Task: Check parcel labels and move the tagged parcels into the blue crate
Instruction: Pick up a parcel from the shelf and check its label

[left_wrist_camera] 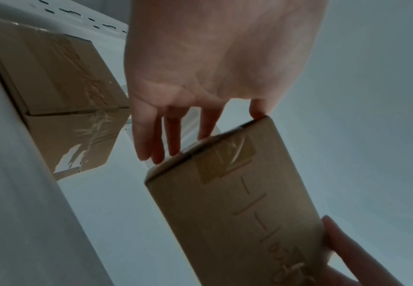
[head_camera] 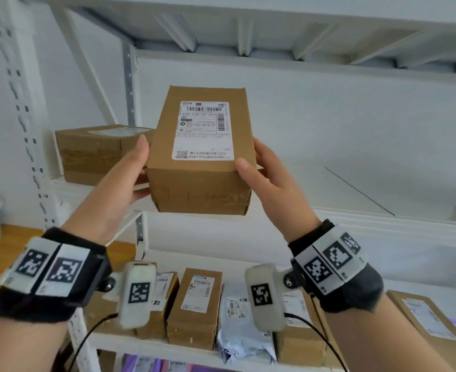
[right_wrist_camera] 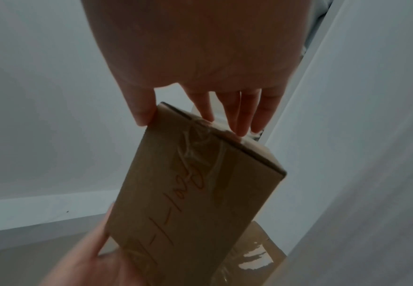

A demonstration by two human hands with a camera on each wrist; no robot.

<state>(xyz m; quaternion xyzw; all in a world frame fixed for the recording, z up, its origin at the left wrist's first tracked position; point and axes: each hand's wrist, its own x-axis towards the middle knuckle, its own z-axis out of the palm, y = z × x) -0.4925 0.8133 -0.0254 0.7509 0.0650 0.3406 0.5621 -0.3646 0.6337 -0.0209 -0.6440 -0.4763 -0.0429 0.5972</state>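
Observation:
I hold a brown cardboard parcel (head_camera: 200,167) up in front of the white shelving, tilted so its top face looks at me. A white shipping label (head_camera: 204,130) with barcodes covers that face. My left hand (head_camera: 138,167) grips the parcel's left side, thumb on the top edge and fingers behind. My right hand (head_camera: 253,159) grips the right side, thumb beside the label's lower corner. From the wrists I see the parcel's taped, handwritten underside (left_wrist_camera: 237,212) (right_wrist_camera: 195,193), clamped between thumb and fingers of the left hand (left_wrist_camera: 205,133) and of the right hand (right_wrist_camera: 200,116). No blue crate is in view.
A second taped cardboard box (head_camera: 95,154) sits on the same shelf (head_camera: 329,189), just left of the held parcel. The lower shelf carries several labelled boxes (head_camera: 197,304) and a grey poly mailer (head_camera: 243,331). A perforated shelf upright (head_camera: 23,116) stands at the left.

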